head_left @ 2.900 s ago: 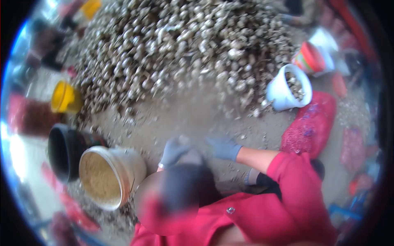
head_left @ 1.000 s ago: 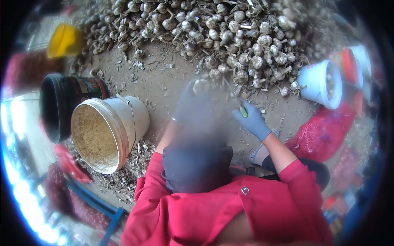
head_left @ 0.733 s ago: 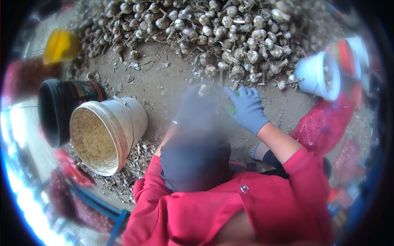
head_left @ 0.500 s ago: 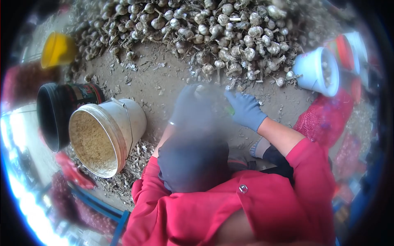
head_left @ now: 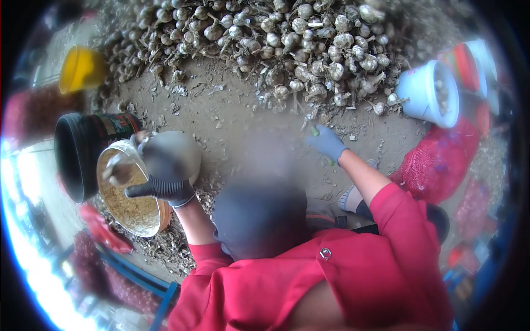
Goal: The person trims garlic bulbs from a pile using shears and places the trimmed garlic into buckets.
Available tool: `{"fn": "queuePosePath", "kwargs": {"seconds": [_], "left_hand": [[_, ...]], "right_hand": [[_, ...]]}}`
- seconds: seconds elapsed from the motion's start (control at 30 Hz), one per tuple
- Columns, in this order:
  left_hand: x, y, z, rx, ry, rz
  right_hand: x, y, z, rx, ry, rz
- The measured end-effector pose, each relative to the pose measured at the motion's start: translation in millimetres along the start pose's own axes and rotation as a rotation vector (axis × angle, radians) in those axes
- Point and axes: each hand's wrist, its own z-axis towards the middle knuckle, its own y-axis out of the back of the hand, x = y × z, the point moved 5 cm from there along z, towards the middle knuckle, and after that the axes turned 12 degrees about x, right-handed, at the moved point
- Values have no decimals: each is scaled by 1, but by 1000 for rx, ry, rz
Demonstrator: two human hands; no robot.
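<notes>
Dusty floor (head_left: 221, 102) bore heaped garlic (head_left: 276, 41).
Left hand (head_left: 167, 185) spread wide near a blurred bulb (head_left: 117, 172) at the white bucket (head_left: 164, 216); right hand (head_left: 328, 143) gripped a green handle (head_left: 314, 131).

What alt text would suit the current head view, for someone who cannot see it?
A gloved left hand is at the mouth of a whitish bucket, near a blurred pale bulb; the gloved right hand holds something green. A garlic heap lies ahead.
</notes>
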Motion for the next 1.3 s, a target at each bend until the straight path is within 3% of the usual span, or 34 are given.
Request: {"fn": "queuePosePath", "kwargs": {"seconds": [0.07, 0.13, 0.2, 0.23, 0.4, 0.53, 0.63, 0.77, 0.8, 0.9, 1.03, 1.1, 1.23, 1.3], "left_hand": [[8, -3, -6, -8, 6, -15], [46, 21, -15, -363, 155, 177], [86, 48, -19, -530, 412, 480], [107, 67, -19, -682, 520, 455], [171, 124, -24, -532, 890, 639], [203, 115, -22, -371, 1206, 550], [206, 100, -20, -266, 1050, 527], [194, 90, -26, -209, 1042, 747], [195, 91, -32, -148, 1098, 846], [200, 81, -43, -157, 1180, 655], [192, 69, -46, -50, 1238, 859], [186, 61, -46, -106, 1212, 674], [186, 58, -44, -63, 1264, 702], [188, 58, -39, -75, 1228, 678]], "right_hand": [[-11, 4, 35, -70, 17, -48], [-7, 14, 52, -143, -78, -190], [7, 19, 54, -203, -147, -303], [13, 22, 53, -232, -182, -357], [40, 19, 21, -278, -27, -522], [42, 7, -27, -320, 170, -732], [29, 8, -48, -363, 248, -765], [15, 16, -58, -426, 296, -568], [19, 16, -67, -444, 331, -492], [57, 8, -80, -427, 406, -793], [69, 6, -77, -417, 482, -966], [68, 3, -77, -351, 437, -971], [56, 13, -66, -150, 395, -865], [51, 19, -63, -217, 421, -771]]}}
